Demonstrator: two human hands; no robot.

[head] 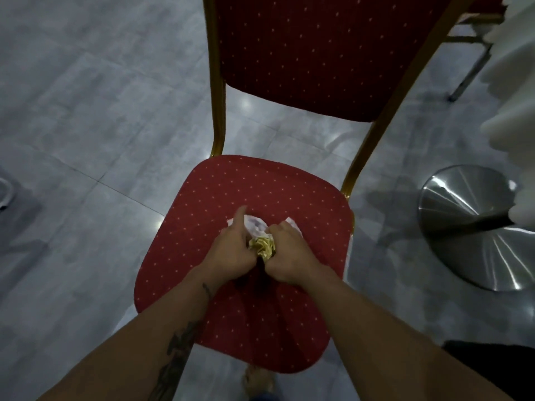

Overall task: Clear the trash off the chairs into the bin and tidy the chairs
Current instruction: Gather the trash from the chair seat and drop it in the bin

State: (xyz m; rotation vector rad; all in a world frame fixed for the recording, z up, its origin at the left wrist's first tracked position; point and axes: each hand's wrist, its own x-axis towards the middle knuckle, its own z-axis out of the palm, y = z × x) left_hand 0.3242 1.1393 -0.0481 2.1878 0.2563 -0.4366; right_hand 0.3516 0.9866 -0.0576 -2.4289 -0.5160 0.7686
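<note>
Subject: one red chair seat (260, 180) with pale dots, red dotted backrest (318, 53) and gold-coloured frame (217, 82), standing on a grey tiled floor (86, 111).

Trash: a crumpled white paper (255, 226) and a crumpled gold wrapper (262, 246) lie together about the middle of the seat, between the two hands. The wrapper sits on the side of the paper toward the front edge. A further white corner shows past the right hand's knuckles, toward the back edge.

Left hand (231, 250): fingers curled in against the white paper and gripping it, thumb stretched out toward the backrest.

Right hand (285, 253): fingers curled tight, closed on the gold wrapper and the paper beneath it. The two hands almost meet at the wrapper.

Markings: the white paper bears a faint grey patch, too blurred to read. The wrapper's folds show only glare.

Surroundings: a polished metal base (469, 227) stands on the floor near the seat's right edge, with white cloth (509, 111) hanging above it. A bare foot (257, 383) shows below the front edge.
</note>
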